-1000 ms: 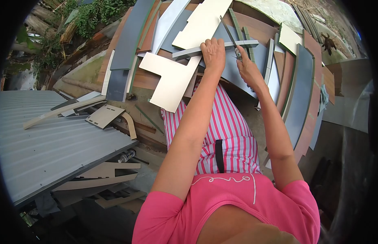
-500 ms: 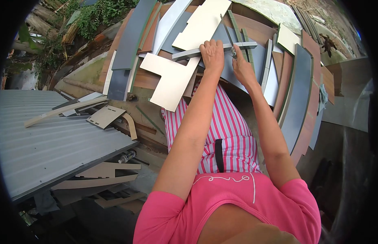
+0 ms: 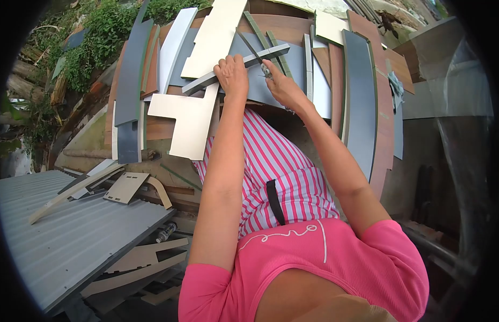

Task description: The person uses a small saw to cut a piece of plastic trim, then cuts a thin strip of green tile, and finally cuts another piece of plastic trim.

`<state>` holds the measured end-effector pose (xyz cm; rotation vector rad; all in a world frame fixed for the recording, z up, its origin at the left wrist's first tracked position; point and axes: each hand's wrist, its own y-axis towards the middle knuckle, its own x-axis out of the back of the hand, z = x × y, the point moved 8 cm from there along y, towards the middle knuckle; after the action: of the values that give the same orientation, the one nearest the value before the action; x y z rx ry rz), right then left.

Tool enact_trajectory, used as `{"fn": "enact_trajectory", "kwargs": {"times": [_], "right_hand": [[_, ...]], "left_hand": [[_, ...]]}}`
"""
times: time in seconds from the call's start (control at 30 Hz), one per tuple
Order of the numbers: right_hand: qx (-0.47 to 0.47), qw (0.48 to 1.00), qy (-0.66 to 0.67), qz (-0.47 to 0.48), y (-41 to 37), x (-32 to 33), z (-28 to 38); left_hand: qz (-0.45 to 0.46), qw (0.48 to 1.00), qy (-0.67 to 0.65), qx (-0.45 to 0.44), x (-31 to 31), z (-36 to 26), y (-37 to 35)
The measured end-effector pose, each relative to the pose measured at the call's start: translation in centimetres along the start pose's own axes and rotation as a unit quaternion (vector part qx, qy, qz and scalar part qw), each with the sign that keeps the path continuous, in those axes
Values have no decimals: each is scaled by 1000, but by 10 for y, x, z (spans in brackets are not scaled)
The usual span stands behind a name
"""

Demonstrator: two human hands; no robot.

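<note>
Corrugated sheet [image 3: 72,225] far left, cream notched panel [image 3: 187,115] next. Left hand [image 3: 233,75] clamps down on grey strip [image 3: 198,83], which lies across the stacked boards [image 3: 362,96] at top centre. Right hand [image 3: 282,87] clenches small metal tool [image 3: 266,70] at the strip's edge; type unclear. Judgement: pin strip flat, fingers clear of tool, short controlled strokes.

I'm outdoors in flat daylight — leafy bushes [image 3: 99,32] and stacked logs [image 3: 27,75] up on my left, a corrugated grey metal sheet [image 3: 72,225] below them, a grey wall [image 3: 448,91] at right.
</note>
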<state>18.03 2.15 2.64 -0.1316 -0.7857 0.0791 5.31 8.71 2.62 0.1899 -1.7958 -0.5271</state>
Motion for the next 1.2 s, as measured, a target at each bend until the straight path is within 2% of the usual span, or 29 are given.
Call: {"fn": "enact_trajectory", "kwargs": {"times": [0.2, 0.47, 0.67, 0.83, 1.0, 1.2], "right_hand": [[14, 996, -40, -80, -15, -10, 10], [25, 999, 9, -47, -39, -5, 8], [3, 1000, 0, -17, -12, -3, 4], [12, 999, -8, -42, 11, -7, 9], [32, 998, 2, -51, -19, -8, 4], [4, 1000, 7, -22, -49, -5, 3]], "left_hand": [[-6, 1000, 24, -9, 4, -6, -2], [12, 1000, 22, 0, 5, -5, -4], [4, 1000, 22, -10, 4, -3, -5], [10, 1000, 24, -7, 5, -3, -5], [12, 1000, 27, 0, 8, -5, -6], [7, 1000, 27, -9, 5, -4, -6]]}}
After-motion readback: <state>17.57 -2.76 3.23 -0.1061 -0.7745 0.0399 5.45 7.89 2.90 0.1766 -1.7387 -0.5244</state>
